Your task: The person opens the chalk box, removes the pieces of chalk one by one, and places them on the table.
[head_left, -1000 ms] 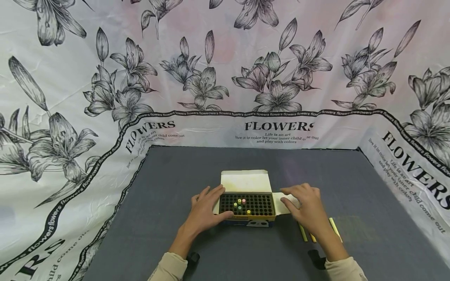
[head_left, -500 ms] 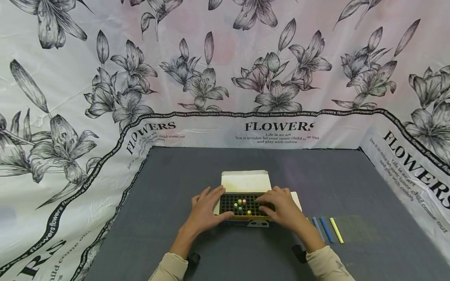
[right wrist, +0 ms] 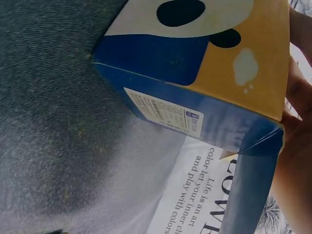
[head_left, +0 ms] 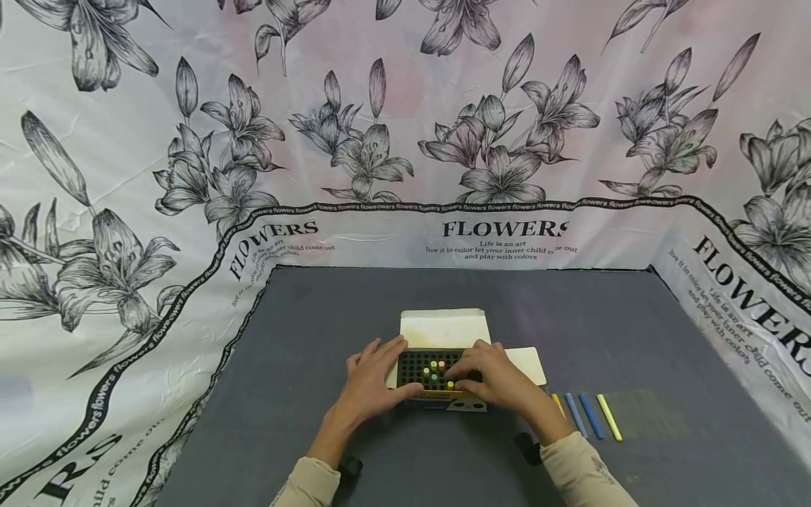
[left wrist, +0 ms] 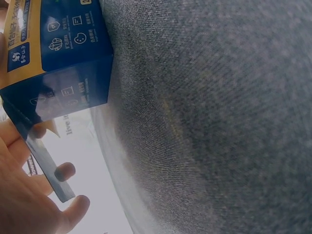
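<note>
A blue and yellow chalk box (head_left: pixel 420 404) with its lid up stands mid-table. Its dark grid of holes (head_left: pixel 413 359) bears several coloured chalk sticks, among them a pink chalk (head_left: pixel 441 365) and a yellow chalk (head_left: pixel 450 385). My left hand (head_left: pixel 370 380) grips the box's left end, thumb along the front and fingers toward the back corner. In the left wrist view, fingers (left wrist: pixel 73 214) reach around the side flap (left wrist: pixel 48 168). My right hand (head_left: pixel 497 377) is over the right half of the grid, finger and thumb apart, thumb tip right at the yellow chalk.
Right of the box lie a yellow chalk (head_left: pixel 610 417), a blue chalk (head_left: pixel 591 416), a greyish-blue chalk (head_left: pixel 576 415) and an orange-yellow chalk (head_left: pixel 557 405), the last partly behind my right forearm. The white right flap (head_left: pixel 527 363) sticks out. A flower-printed cloth (head_left: pixel 500 239) walls the grey tabletop (head_left: pixel 355 296).
My right hand has moved left from beside the right flap to over the hole grid, uncovering the blue chalks on the table. The left hand stays at the box.
</note>
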Tool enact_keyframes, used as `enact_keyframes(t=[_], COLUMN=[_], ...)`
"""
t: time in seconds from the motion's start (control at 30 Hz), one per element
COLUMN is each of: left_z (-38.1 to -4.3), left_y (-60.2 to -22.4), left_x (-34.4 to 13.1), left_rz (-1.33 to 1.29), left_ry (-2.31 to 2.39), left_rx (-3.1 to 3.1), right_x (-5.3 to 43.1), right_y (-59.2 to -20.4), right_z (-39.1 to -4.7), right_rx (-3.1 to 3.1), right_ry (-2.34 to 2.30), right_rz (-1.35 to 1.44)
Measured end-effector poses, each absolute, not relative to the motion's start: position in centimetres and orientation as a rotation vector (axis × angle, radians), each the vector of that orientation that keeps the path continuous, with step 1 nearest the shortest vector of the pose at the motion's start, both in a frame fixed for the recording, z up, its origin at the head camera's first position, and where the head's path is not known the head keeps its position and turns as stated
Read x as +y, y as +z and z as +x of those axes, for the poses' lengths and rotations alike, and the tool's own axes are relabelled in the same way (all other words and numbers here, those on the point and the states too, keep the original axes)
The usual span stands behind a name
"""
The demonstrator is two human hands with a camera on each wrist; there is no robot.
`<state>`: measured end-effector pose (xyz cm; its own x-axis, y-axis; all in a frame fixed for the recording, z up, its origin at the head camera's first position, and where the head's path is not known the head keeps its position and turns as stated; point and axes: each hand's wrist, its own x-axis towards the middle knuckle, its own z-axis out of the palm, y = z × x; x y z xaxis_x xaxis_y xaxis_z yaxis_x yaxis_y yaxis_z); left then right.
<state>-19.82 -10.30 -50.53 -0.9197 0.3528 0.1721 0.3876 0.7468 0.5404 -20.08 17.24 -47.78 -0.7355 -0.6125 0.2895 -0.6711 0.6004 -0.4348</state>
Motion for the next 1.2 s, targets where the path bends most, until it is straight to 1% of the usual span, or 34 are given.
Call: enact_keyframes(t=[0.47,0.93,1.2], left_z=[-19.84,-19.74,-19.8], left_y=[-50.59,-50.51,-50.55], left_x=[-10.36,-10.36,-10.36], left_rz=[-0.606,-0.62,-0.618], left_ry=[-0.931,-0.939,-0.94], left_rx=[-2.888,-2.871,-2.878], right_x=[17.01,17.06,17.26], right_y=[-48.02,-48.0,-47.49], right_z=[-20.36,-20.25,-20.02], right_rx=[-2.715,-2.693,-2.692], right_ry=[0.961,1.079,1.201], right_rz=[1.18,1.166,1.107])
